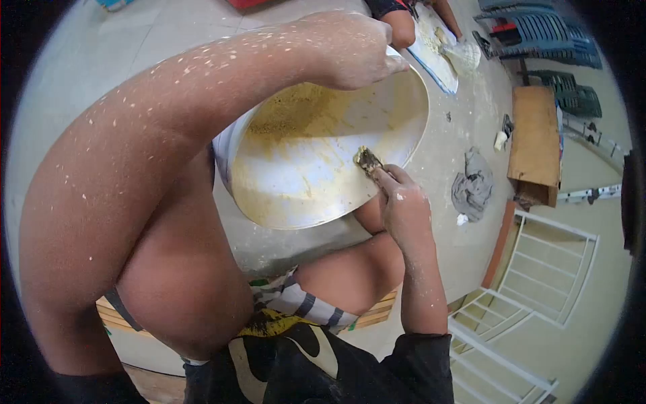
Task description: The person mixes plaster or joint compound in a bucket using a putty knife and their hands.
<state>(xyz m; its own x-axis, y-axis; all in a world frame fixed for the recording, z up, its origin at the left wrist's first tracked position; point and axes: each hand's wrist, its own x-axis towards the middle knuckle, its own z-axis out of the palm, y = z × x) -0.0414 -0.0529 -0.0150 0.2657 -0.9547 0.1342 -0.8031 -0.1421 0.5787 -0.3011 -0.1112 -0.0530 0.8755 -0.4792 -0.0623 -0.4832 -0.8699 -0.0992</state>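
Tilted towards me between my legs is a large white bucket, its inside smeared yellow. Crumbly yellow residue clings to its far left part. My left hand, dusted with pale flecks, is closed at the far rim, its fingers curled and partly hidden. Low on the right, my right hand grips a short dark scraper caked with yellow material. The scraper's tip is over the inner wall near the right rim; whether it touches cannot be made out.
Another person's knee and hand are at the top, beside a blue-edged white sheet and a clear plastic bag. A grey cloth, a cardboard box, stacked chairs and a white metal rack stand or lie to the right.
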